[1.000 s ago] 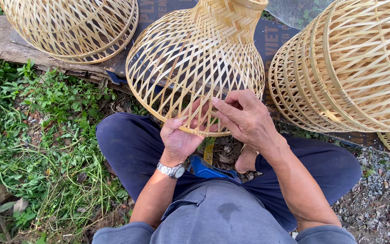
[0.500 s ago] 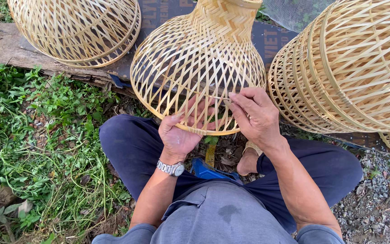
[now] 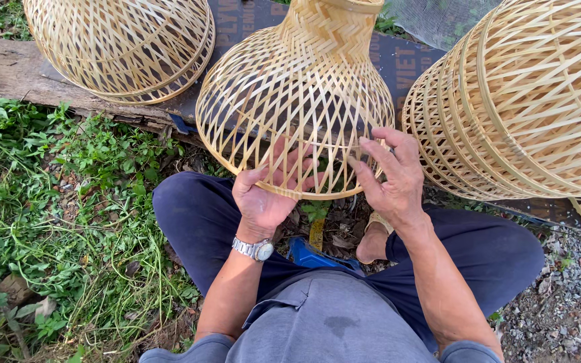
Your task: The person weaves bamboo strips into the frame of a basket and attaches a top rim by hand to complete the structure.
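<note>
Holding: we keep the bell-shaped bamboo shade (image 3: 297, 101) between both hands, above our knees, its wide mouth toward us and its narrow woven neck pointing away.
Left hand: our left hand (image 3: 263, 195) reaches inside the mouth, fingers spread against the lattice, thumb outside, clamped on the rim.
Right hand: our right hand (image 3: 388, 178) pinches the rim strip from outside, fingers closed on it.
Weight: we judge it light, mostly air.
Stiffness: springy; thin strips could crack if squeezed.
Best hold: the rim band or the dense neck, not single strips.
Around: finished shades (image 3: 526, 101) right, another (image 3: 126, 44) on the plank (image 3: 8, 64).
</note>
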